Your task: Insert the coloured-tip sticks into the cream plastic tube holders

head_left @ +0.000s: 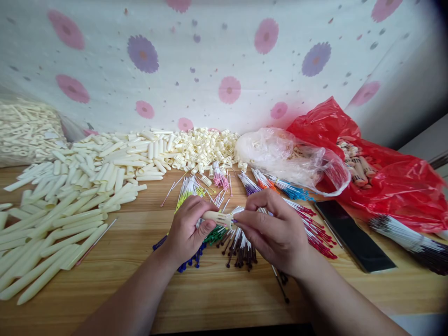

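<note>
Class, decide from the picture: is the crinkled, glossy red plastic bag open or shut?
Open: the red plastic bag gapes, and cream-coloured pieces with dark markings show uncovered in its mouth.

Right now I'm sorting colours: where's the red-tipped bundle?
The red-tipped bundle lies right of centre in the head view, between the right hand and the black phone.

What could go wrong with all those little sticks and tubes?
The small cream plastic tube with slots might slip from the left hand, whose fingers curl around it while the right hand is at its other end. If it dropped, it could scatter the thin white sticks with dark brown tips fanned out below. The long cream plastic tubes with tapered ends lie in a loose heap, so a bump might make some slide.
</note>
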Demonstrator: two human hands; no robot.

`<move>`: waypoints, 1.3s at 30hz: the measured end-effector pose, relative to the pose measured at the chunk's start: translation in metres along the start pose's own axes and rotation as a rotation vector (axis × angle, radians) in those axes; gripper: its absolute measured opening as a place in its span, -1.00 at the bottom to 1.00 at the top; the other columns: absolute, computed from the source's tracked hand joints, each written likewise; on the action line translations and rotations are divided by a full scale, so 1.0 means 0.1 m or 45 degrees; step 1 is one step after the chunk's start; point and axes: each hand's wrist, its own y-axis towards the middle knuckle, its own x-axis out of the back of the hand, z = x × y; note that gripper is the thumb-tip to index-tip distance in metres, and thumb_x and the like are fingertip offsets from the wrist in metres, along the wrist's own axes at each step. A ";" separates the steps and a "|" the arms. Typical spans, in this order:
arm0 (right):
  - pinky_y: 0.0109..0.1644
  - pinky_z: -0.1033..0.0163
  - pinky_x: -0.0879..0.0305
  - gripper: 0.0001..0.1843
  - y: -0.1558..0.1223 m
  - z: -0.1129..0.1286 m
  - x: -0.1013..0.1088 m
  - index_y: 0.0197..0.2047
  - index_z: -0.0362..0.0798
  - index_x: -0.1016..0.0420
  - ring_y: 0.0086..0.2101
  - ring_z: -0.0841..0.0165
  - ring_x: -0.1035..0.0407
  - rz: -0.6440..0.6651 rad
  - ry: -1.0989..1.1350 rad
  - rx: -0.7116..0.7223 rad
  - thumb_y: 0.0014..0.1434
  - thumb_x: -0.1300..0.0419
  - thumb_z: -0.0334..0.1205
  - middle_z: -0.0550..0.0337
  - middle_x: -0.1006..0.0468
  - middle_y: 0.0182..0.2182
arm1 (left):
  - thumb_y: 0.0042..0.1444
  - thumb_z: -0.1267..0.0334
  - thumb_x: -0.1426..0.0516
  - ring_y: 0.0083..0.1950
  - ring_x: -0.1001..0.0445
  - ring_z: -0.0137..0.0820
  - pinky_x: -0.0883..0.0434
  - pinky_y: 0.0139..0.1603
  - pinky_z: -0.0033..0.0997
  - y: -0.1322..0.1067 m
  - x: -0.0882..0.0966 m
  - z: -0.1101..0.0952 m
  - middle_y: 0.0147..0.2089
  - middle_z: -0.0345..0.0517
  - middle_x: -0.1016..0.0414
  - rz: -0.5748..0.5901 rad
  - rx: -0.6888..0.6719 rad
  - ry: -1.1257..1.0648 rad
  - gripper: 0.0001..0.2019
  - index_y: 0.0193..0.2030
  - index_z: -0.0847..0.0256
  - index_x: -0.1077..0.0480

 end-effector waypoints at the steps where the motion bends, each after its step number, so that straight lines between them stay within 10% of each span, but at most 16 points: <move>1: -0.31 0.26 -0.29 -0.84 -0.01 0.00 0.00 -0.23 -0.11 -0.50 -0.32 0.38 -0.30 0.006 -0.030 0.011 0.10 -0.21 -0.48 0.11 -0.36 -0.33 | 0.24 -0.10 0.10 -0.21 -0.34 -0.30 -0.27 -0.19 -0.33 0.00 0.00 -0.01 -0.28 -0.05 -0.36 -0.014 0.001 0.017 -0.54 -0.20 0.25 -0.42; 19: -0.28 0.33 -0.29 -0.91 0.02 -0.03 -0.09 -0.31 -0.11 -0.46 -0.32 0.44 -0.31 -0.011 0.188 -0.185 0.13 -0.18 -0.47 0.16 -0.37 -0.35 | 0.22 0.01 -0.02 -0.25 -0.35 -0.29 -0.27 -0.22 -0.32 0.00 -0.01 -0.03 -0.33 -0.03 -0.40 -0.168 -0.020 0.232 -0.63 -0.23 0.30 -0.45; 32: -0.17 0.28 -0.27 -0.92 -0.05 -0.07 -0.31 -0.32 0.00 -0.54 -0.28 0.44 -0.32 -0.119 0.807 -0.673 0.16 -0.21 -0.32 0.24 -0.40 -0.35 | 0.19 0.00 -0.04 -0.25 -0.36 -0.27 -0.29 -0.22 -0.30 -0.01 -0.01 -0.02 -0.33 -0.05 -0.42 -0.258 0.034 0.395 -0.68 -0.23 0.21 -0.45; 39: -0.11 0.22 -0.32 -0.85 -0.01 -0.14 -0.14 -0.21 0.03 -0.58 -0.18 0.38 -0.37 -0.094 0.725 -0.565 0.18 -0.18 -0.29 0.16 -0.45 -0.27 | 0.21 0.02 -0.02 -0.25 -0.39 -0.29 -0.31 -0.22 -0.35 -0.03 -0.02 0.07 -0.32 -0.08 -0.43 -0.217 0.154 0.095 -0.69 -0.25 0.21 -0.41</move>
